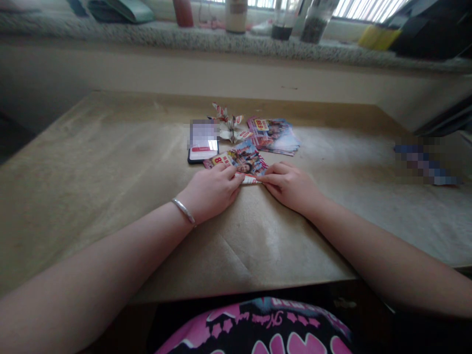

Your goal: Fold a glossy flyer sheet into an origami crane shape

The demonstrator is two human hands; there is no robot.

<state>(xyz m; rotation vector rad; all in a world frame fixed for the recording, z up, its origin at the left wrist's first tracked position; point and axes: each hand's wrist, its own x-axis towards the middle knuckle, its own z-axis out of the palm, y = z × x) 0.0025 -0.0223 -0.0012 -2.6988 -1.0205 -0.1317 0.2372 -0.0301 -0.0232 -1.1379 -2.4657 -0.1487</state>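
Your pink-and-black printed shirt [258, 329] fills the bottom edge, and both bare forearms reach forward from it over a table covered with creased brown kraft paper [110, 162], which hangs a little past the near edge. A silver bangle [183, 211] sits on your left wrist. Your left hand [212, 189] and right hand [291, 187] lie palm down, close together with their fingertips almost meeting, and press on the near edge of a colourful printed flyer [245, 160]. Neither hand is closed around it; the fingers only bear down on the paper where a narrow white strip is turned up between them. That flyer lies flat near the middle of the table, just ahead of your knuckles. Touching its far left corner is a smartphone [202, 150] with a lit screen. Just beyond it stands a folded paper crane [230, 125], made from the same printed stock, and beside the crane on the right is a fanned stack of flyers [275, 135]. Well apart at the right edge lies a blurred bluish item [424, 164] that you cannot make out. Behind the table a plain wall rises to a speckled stone ledge [110, 34] carrying a red bottle [183, 12], a pale jar [236, 14] and two dark-filled clear containers [315, 22], with a bright window [354, 7] above.
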